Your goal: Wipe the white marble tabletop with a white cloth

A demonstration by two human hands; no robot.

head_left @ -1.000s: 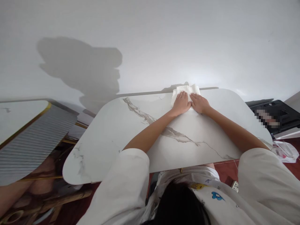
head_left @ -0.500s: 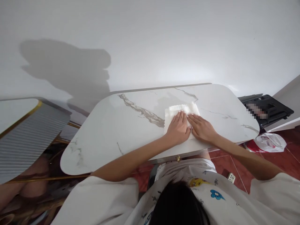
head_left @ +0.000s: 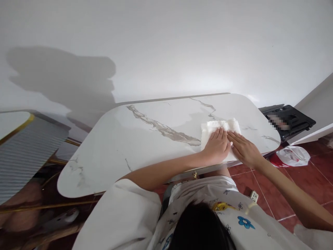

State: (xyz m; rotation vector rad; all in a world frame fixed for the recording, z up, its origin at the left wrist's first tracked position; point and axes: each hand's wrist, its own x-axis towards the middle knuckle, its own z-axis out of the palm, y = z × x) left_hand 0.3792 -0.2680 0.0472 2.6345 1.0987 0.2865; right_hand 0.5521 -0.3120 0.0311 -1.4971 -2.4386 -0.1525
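A white cloth or paper towel (head_left: 208,129) lies flat on the white marbled tabletop (head_left: 145,146), right of its middle. My left hand (head_left: 217,144) presses down on it with the fingers stretched out flat. Beside it, my right hand (head_left: 241,147) lies with fingers extended over the sheet's right part, its fingertips close to the left hand's. Neither hand grasps the sheet, and the part under the palms is hidden. Whether it is cloth or paper I cannot tell for certain.
A pale wall (head_left: 166,52) rises behind the table. On the left stands a ribbed grey cabinet (head_left: 33,149) with gold trim. At right are a black case (head_left: 293,118) and a white-and-red plastic bag (head_left: 293,156). A power socket (head_left: 254,196) lies on the red tiled floor (head_left: 270,187).
Both hands have slid to the right and slightly toward me across the tabletop, carrying the white sheet along. The view has shifted slightly too.
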